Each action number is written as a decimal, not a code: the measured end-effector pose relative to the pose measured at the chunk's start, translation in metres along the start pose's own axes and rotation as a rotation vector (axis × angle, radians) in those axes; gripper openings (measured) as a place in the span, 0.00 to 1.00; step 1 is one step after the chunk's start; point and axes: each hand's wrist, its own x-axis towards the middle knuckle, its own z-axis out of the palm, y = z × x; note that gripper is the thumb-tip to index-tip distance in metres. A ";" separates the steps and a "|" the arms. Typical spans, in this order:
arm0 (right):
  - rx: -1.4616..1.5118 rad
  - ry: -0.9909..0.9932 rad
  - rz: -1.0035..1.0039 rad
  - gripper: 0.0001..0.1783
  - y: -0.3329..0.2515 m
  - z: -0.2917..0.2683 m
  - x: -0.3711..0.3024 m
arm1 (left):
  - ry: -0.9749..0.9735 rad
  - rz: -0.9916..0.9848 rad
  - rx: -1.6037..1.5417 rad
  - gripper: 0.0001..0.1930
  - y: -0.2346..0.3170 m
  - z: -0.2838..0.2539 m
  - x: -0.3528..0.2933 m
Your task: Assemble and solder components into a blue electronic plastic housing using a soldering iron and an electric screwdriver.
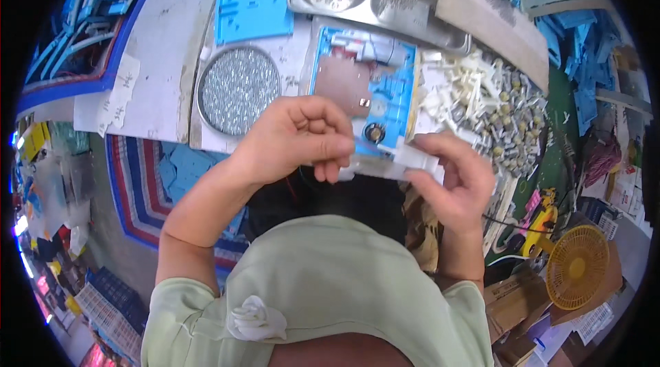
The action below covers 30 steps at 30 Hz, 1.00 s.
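The right hand's (pixel 457 174) grip pinches a white rectangular plastic piece (pixel 416 159), long axis roughly crosswise, narrow tip toward the curled left hand (pixel 302 136); whether that grip holds anything cannot be told. A blue plastic housing (pixel 393 107) lies just beyond. A round metal tin (pixel 200 97) holds small silvery parts (pixel 238 90).

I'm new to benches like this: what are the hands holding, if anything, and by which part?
The right hand pinches a white piece by its wider end, narrow tip leftward. Whether the left hand holds anything cannot be told.
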 end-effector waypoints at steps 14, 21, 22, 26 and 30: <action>-0.411 -0.146 -0.437 0.23 0.000 0.009 0.001 | 0.056 -0.023 0.163 0.09 -0.023 0.016 -0.011; -0.366 -0.066 -0.399 0.23 -0.004 -0.006 -0.002 | -0.028 -0.085 0.144 0.10 -0.015 0.017 0.002; -0.365 -0.073 -0.404 0.23 -0.003 -0.005 -0.002 | -0.029 -0.098 0.133 0.10 -0.017 0.018 0.003; -0.376 -0.081 -0.439 0.23 0.008 0.004 -0.002 | -0.014 -0.128 0.120 0.13 -0.022 0.024 0.005; -0.116 -0.093 -0.307 0.23 0.020 0.000 -0.009 | -0.147 -0.165 0.137 0.12 -0.003 0.030 0.001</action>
